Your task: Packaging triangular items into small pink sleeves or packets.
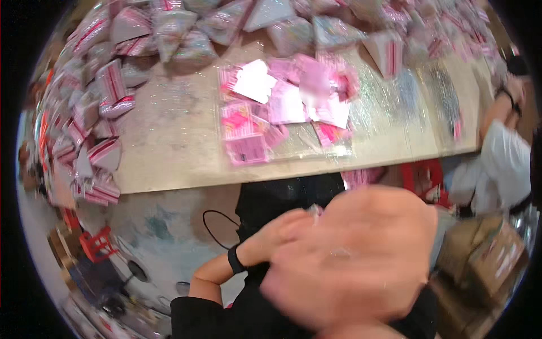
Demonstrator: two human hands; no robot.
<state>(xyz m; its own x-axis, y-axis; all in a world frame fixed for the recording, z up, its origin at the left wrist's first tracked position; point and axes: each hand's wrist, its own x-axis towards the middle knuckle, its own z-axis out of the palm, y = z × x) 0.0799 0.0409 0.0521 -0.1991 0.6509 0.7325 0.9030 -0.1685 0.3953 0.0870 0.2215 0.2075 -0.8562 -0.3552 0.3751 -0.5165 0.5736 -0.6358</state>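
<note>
My left hand (285, 229), a black band round its wrist, is in front of my body below the table's near edge. Its fingers look curled, and a small shiny bit shows at their tips; I cannot make out what it is. Large and close, my right hand (355, 254) is smeared by motion and partly covers the left. Its fingers cannot be made out. Beyond both hands, a loose pile of pink printed cards or packets (247, 148) lies on the table (180, 135), some glaring white under the light.
Wedge-shaped clear packs with pink-striped sides (110, 82) are heaped along the table's far and left edges. Clear plastic bags (406, 96) lie right of the cards. Another person's arm (502, 107) is at the right. Cardboard boxes (480, 254) and a red stool (99, 244) stand below.
</note>
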